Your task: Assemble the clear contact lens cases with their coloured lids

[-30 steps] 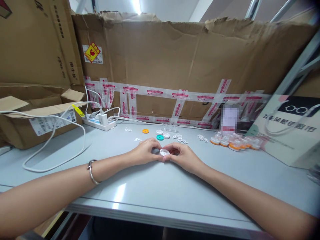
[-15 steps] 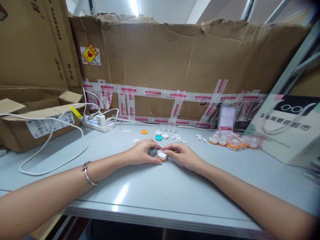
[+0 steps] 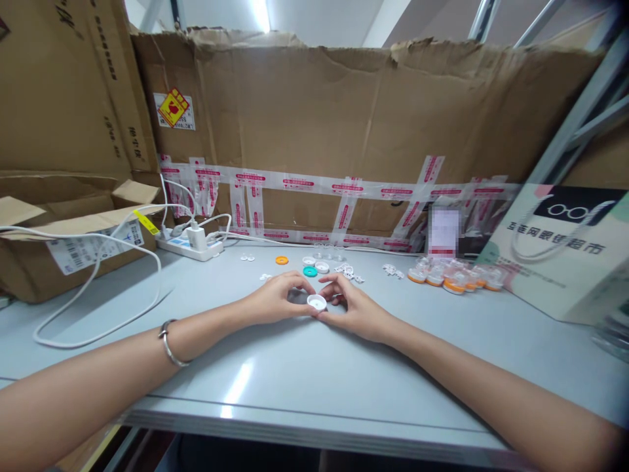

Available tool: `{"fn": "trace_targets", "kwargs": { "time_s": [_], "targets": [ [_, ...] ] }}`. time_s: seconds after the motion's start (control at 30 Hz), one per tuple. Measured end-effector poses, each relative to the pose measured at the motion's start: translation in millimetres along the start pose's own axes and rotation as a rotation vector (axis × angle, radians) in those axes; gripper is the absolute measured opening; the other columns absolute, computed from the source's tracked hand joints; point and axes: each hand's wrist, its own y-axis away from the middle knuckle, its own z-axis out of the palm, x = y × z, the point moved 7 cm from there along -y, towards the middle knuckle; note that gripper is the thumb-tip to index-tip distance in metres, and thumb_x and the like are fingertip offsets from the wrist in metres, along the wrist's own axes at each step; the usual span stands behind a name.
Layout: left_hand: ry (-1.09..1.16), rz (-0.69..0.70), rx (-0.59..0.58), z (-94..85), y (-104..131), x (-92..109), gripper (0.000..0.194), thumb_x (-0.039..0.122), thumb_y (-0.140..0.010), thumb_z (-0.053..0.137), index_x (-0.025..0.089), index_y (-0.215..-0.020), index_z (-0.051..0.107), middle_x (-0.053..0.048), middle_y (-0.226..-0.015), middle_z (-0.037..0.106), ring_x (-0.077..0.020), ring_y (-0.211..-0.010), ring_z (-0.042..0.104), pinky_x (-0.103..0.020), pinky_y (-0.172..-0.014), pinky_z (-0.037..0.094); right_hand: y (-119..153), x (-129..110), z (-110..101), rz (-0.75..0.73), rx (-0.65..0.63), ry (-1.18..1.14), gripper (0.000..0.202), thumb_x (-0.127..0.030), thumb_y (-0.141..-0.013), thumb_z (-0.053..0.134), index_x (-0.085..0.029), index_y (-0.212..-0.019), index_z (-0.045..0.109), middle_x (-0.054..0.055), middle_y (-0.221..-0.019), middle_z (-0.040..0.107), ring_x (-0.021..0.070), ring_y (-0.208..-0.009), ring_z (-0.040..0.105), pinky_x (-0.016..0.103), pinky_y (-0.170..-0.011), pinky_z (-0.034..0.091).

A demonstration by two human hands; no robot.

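Head view: white cup (image 3: 317, 303), with teal ring (image 3: 310, 272) beyond at 12 o'clock, is pinched at 9 o'clock by the left hand (image 3: 281, 295), presumably for steadiness; the right hand (image 3: 361, 308) is half-curled at 4 o'clock, grip unclear.

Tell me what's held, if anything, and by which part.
A small round white piece, by its outer edge: left hand at its left, right hand at its near right.

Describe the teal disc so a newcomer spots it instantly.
Start at the tall taped cardboard behind the table. Look just beyond the left hand. The teal disc lies there, its colour setting it apart from the two white round parts beside it.
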Motion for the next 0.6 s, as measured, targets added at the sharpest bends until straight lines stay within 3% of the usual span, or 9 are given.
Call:
{"fn": "trace_targets", "kwargs": {
  "time_s": [0.17,0.43,0.53,0.6],
  "targets": [
    [0.026,0.041,-0.045,0.7,-1.6,1.1,0.027,0.037,-0.071,0.064,0.02,-0.093,0.064,-0.005,-0.097,0.06,-0.019,-0.094,0.053,-0.029,-0.083,0.04,-2.3,0.8,1.6,-0.063,-0.005,-0.03,0.05,-0.03,-0.073,0.063,-0.021,-0.112,0.033,0.004,-0.091,0.059,0.0159,-0.087,0.058,0.036,-0.083,0.046],
    [0.04,0.085,-0.087,-0.3,-1.4,1.4,0.029,0.039,-0.072,0.063,0.019,-0.094,0.064,-0.005,-0.098,0.06,-0.0185,-0.092,0.054,-0.029,-0.083,0.04,0.5,-6.6,2.2,-0.078,-0.026,-0.055,0.046,-0.028,-0.071,0.064,-0.021,-0.108,0.038,0.006,-0.095,0.062,0.0169,-0.091,0.059,0.037,-0.085,0.046],
    [0.037,0.087,-0.068,-1.1,0.1,3.6,0.029,0.04,-0.072,0.063,0.02,-0.093,0.064,-0.005,-0.098,0.06,-0.0188,-0.093,0.054,-0.03,-0.084,0.04,-4.9,-5.2,-17.7,-0.054,0.019,-0.062,0.043,-0.033,-0.07,0.065,-0.02,-0.106,0.044,0.006,-0.096,0.063,0.0175,-0.094,0.059,0.037,-0.087,0.045],
    [0.044,0.075,-0.058,-1.6,1.0,4.1,0.03,0.041,-0.072,0.063,0.02,-0.094,0.064,-0.006,-0.1,0.059,-0.0191,-0.095,0.054,-0.031,-0.086,0.04,-8.1,3.5,-48.1,-0.031,0.184,0.006,0.035,-0.038,-0.074,0.059,-0.019,-0.102,0.05,0.007,-0.096,0.063,0.0178,-0.092,0.06,0.036,-0.085,0.045]
  ]
}}
